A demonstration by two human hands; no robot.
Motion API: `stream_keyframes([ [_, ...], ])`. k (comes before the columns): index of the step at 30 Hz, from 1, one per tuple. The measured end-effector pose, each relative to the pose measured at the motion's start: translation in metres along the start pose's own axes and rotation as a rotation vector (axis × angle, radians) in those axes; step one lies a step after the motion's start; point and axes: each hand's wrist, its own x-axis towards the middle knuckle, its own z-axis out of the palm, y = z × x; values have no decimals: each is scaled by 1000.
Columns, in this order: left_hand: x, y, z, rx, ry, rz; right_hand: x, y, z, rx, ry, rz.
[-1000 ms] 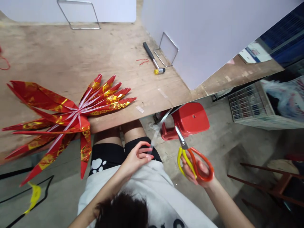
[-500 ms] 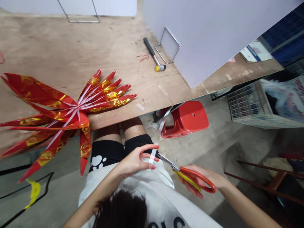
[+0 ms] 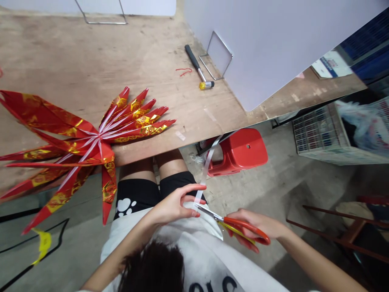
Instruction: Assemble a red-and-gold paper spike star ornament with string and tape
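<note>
A narrow, whitish translucent strip of tape (image 3: 207, 163) runs from the table edge down to my left hand (image 3: 174, 205), whose index and middle fingers hold it. The strip's lower end is at those fingers. In my right hand (image 3: 253, 227) is a pair of scissors (image 3: 219, 218) with one orange and one yellow handle. Their blade tips meet the strip just beside my left fingers, with the blades nearly closed. On the table, at the left, lies a red and gold folded paper decoration (image 3: 100, 140) with pointed, fanned-out arms and white strips, partly overhanging the edge.
A hammer (image 3: 199, 67) and a bit of red string (image 3: 184, 72) lie on the wooden table (image 3: 146, 52). White panels (image 3: 249, 44) with wire stands border it. A red stool (image 3: 247, 149) stands below the edge, with a plastic crate (image 3: 322, 134) farther right.
My right hand has brought the scissors left, so their tips now reach the strip, and the blades have closed somewhat. The strip's tail below my left fingers no longer shows.
</note>
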Motion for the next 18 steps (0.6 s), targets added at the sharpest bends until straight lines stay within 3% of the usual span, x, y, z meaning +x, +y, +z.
stream_keyframes([
  [18,-2,-1,2,-26,-44,-12,6,9,0,21,110,72],
])
